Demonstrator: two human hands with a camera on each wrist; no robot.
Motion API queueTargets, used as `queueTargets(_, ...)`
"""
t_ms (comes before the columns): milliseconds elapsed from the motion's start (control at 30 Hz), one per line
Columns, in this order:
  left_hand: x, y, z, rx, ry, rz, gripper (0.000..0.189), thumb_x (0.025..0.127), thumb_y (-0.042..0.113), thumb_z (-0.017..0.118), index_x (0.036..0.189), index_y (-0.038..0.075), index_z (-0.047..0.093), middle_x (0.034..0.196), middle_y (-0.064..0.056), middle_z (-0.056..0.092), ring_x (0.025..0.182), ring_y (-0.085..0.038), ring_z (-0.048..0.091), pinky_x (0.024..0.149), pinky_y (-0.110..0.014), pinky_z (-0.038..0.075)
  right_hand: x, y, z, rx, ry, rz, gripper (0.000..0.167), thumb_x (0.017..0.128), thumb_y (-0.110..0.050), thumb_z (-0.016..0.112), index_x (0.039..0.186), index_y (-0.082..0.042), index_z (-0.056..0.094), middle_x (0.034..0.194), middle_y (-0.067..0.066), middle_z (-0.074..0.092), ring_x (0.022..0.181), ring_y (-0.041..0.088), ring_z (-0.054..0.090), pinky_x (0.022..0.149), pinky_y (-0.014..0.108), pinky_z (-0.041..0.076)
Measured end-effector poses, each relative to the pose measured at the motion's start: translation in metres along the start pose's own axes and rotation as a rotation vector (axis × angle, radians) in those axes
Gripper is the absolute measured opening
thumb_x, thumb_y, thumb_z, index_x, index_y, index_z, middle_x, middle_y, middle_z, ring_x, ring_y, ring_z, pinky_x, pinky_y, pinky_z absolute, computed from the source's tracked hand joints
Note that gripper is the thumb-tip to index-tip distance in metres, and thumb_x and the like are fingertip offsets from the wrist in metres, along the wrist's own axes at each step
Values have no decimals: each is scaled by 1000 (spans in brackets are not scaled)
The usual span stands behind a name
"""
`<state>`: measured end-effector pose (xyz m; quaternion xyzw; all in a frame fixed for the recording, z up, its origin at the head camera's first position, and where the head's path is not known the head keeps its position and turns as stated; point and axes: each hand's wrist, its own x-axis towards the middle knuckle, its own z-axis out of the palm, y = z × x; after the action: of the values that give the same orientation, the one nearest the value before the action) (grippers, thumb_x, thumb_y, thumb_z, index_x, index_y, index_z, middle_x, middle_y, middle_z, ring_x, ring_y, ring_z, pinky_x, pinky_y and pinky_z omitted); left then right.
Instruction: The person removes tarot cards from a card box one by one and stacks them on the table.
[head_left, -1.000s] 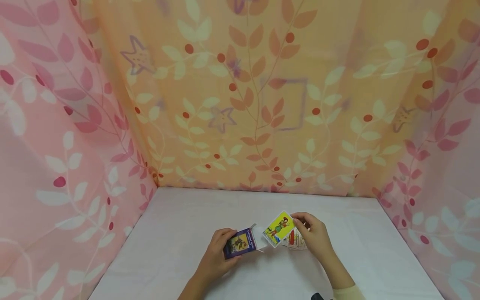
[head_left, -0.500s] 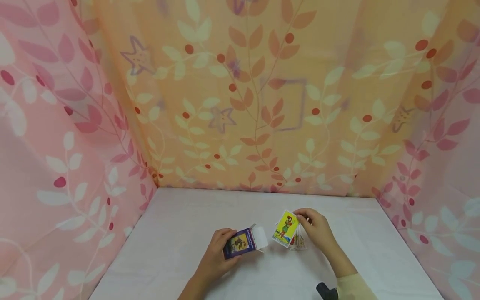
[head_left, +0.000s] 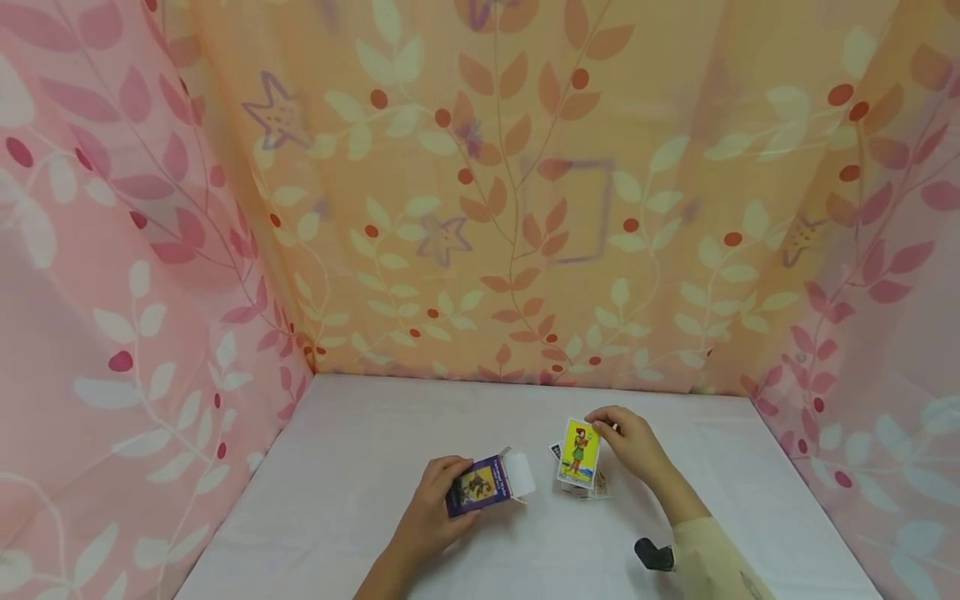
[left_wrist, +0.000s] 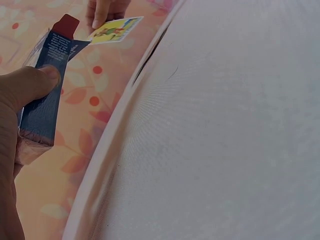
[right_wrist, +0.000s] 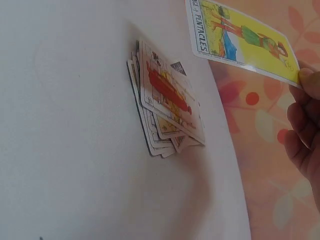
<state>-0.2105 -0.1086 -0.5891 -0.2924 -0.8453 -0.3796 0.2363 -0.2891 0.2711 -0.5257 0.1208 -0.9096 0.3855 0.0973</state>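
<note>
My left hand (head_left: 442, 500) grips a dark blue tarot card box (head_left: 477, 486), thumb along its side in the left wrist view. The box lies tilted, its white-lined end flap (head_left: 519, 473) folded out toward the right. By one corner, my right hand (head_left: 628, 440) pinches a yellow tarot card (head_left: 579, 451), face up; "Pentacles" can be read on it in the right wrist view. This card hovers over an untidy pile of tarot cards (right_wrist: 167, 100) on the white table and hides most of it in the head view. A card with a red figure tops the pile.
The white-covered table (head_left: 360, 433) is bordered by leaf-patterned curtains, orange at the back (head_left: 480, 317) and pink at the sides. Beside the right sleeve (head_left: 712, 550) shows a small black object (head_left: 654, 555).
My right hand has carried the yellow card rightward, away from the box flap to above the pile, turning it more upright. The left hand and box have stayed nearly still.
</note>
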Motion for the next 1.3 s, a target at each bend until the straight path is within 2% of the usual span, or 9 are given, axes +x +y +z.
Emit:
queueTargets(167,0,0,0,-4,-12,-19,85,71,21,95,145,20,53,139,3,51,126,-14,52,108,-28,48,9,15,3,17,-78,56,15,103,-19,62,112,-15,73,109,-2,71,96,19,57,85,34,49)
queueTargets(367,-1,-1,1,-10,-12,-10,84,71,21,95,144,16,54,139,3,51,126,-14,52,108,-27,47,15,33,6,12,-117,146,17,105,-20,59,112,-14,73,109,1,70,94,20,55,83,36,47)
queueTargets(533,-2,-3,3,2,-13,0,85,70,23,96,144,17,54,138,3,52,126,-14,52,108,-27,47,18,44,12,21,-150,195,17,104,-19,59,113,-14,73,111,1,71,103,22,57,93,44,48)
queueTargets(700,-1,-3,2,3,-16,-17,84,71,23,95,144,19,54,139,5,51,127,-13,51,108,-29,48,20,52,16,95,-168,240,17,105,-21,58,112,-16,73,113,2,70,109,23,58,101,49,49)
queueTargets(967,0,-3,2,1,-13,-5,83,71,23,95,143,14,55,138,2,52,125,-14,52,107,-28,48,24,62,24,150,-175,215,17,104,-20,60,112,-15,73,114,2,71,110,20,60,99,41,51)
queueTargets(1133,1,-3,1,-11,-9,-15,83,72,23,95,144,18,54,139,4,51,126,-13,52,108,-27,48,26,69,29,153,-189,248,17,105,-22,59,112,-16,73,115,1,70,112,21,59,105,47,49)
queueTargets(1300,0,-3,0,-21,-12,-19,83,72,23,95,144,19,54,139,6,50,126,-13,51,107,-27,49,27,71,33,135,-187,244,16,104,-20,60,111,-15,74,114,2,69,115,23,60,108,53,46)
